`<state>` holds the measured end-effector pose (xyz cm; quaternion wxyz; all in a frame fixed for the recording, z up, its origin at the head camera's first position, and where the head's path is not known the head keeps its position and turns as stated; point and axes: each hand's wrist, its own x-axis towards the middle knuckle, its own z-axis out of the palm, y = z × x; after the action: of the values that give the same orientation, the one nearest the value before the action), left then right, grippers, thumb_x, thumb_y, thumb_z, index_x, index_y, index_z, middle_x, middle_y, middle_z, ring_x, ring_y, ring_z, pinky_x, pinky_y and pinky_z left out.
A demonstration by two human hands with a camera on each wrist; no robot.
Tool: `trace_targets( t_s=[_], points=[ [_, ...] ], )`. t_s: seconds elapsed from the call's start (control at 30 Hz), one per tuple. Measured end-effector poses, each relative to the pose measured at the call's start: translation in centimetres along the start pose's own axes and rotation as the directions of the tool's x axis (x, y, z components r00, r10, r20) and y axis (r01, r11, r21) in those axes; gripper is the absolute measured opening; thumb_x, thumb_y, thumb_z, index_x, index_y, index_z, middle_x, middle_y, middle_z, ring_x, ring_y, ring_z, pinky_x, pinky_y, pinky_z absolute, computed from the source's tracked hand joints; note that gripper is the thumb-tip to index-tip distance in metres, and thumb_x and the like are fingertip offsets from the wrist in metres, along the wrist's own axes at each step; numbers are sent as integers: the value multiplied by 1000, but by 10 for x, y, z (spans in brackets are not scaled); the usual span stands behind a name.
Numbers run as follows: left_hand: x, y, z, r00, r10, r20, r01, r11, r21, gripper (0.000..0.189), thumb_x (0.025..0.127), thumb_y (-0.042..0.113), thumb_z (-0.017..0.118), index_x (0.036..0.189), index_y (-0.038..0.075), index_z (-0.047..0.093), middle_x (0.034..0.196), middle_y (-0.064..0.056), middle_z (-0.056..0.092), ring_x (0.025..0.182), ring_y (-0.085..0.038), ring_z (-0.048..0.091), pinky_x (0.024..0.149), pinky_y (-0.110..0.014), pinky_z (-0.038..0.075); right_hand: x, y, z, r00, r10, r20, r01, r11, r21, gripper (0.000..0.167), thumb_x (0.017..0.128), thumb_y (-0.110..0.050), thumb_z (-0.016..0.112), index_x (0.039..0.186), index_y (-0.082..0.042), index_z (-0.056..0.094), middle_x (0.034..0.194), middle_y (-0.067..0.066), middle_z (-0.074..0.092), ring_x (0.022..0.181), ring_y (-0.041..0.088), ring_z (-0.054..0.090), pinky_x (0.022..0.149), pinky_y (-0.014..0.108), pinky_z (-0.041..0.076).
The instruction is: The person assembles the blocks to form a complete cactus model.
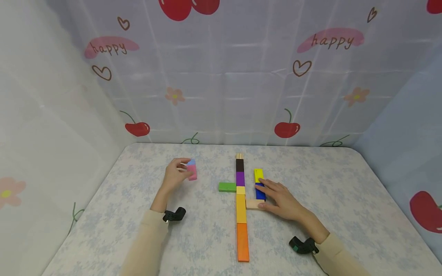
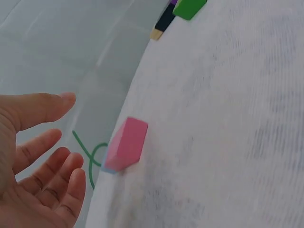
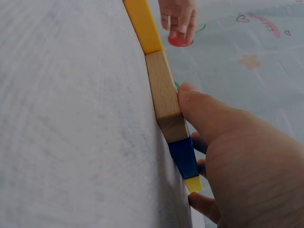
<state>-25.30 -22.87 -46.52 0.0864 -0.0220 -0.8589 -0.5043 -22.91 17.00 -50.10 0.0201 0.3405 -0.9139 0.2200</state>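
Observation:
My left hand [image 1: 175,175] hovers beside a pink block [image 1: 192,174], its thumb and fingers apart with nothing between them. A light blue block [image 1: 192,162] touches the pink one's far end. My right hand [image 1: 284,201] lies spread over a short row of blocks: its thumb touches a plain wooden block [image 1: 253,204], while the fingertips reach over a dark blue block [image 1: 260,195] and a yellow block [image 1: 258,174]. In the right wrist view, the wooden block [image 3: 164,88] meets an amber block [image 3: 144,28] at one end.
A straight column runs down the table's middle: pale pieces [image 1: 239,156], then black [image 1: 239,165], purple [image 1: 239,179], pale yellow [image 1: 240,190], amber and orange [image 1: 243,243] blocks. On its left side a green block [image 1: 226,187] sticks out. A printed curtain [image 1: 221,96] hangs behind the table.

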Motion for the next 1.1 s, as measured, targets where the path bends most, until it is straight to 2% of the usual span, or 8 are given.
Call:
trace_targets(
  t_s=[0.13,0.2,0.3,0.57,0.77,1.1],
  points=[
    [3,-15,-10,995,-95,29,95,995,4,49,85,10,75,130,1,59,131,-18,52,111,-34,57,91,-44,51,1,0,0,1000,-8,3,8,1000,2,62,90,-46,66,143,-16,52,153,13,41,140,37,38,110,65,28],
    [4,-21,-11,989,-142,43,142,990,10,49,85,11,74,130,4,60,130,-16,52,110,-32,57,87,-40,51,1,0,1,1000,-11,5,11,1000,7,62,90,-45,66,143,-16,53,153,13,42,140,38,38,110,66,28],
    [3,-27,-10,982,-179,56,178,984,18,49,84,11,74,130,5,60,127,-16,55,108,-30,57,84,-36,50,1,-1,1,1000,-14,8,14,1000,9,62,90,-45,66,143,-16,53,153,13,42,140,37,39,109,66,28],
    [3,-33,-5,977,-192,96,190,981,33,64,81,12,77,139,5,51,123,-18,59,109,-31,56,91,-44,48,1,0,1,1000,-20,0,20,1000,10,61,89,-44,67,142,-16,53,153,13,42,140,37,39,109,66,29],
    [6,-35,0,979,-168,112,168,986,15,68,78,8,80,139,1,49,127,-18,59,109,-29,57,99,-44,43,0,0,1,1000,-16,0,16,1000,15,62,89,-44,67,142,-16,53,153,13,42,140,37,39,109,66,28],
    [6,-29,0,979,-132,155,134,991,-2,69,79,7,80,139,-3,48,125,-21,58,106,-29,56,90,-37,46,0,1,0,999,-32,-19,32,999,8,62,89,-43,68,142,-14,54,152,14,43,139,38,40,109,62,31]
  ],
)
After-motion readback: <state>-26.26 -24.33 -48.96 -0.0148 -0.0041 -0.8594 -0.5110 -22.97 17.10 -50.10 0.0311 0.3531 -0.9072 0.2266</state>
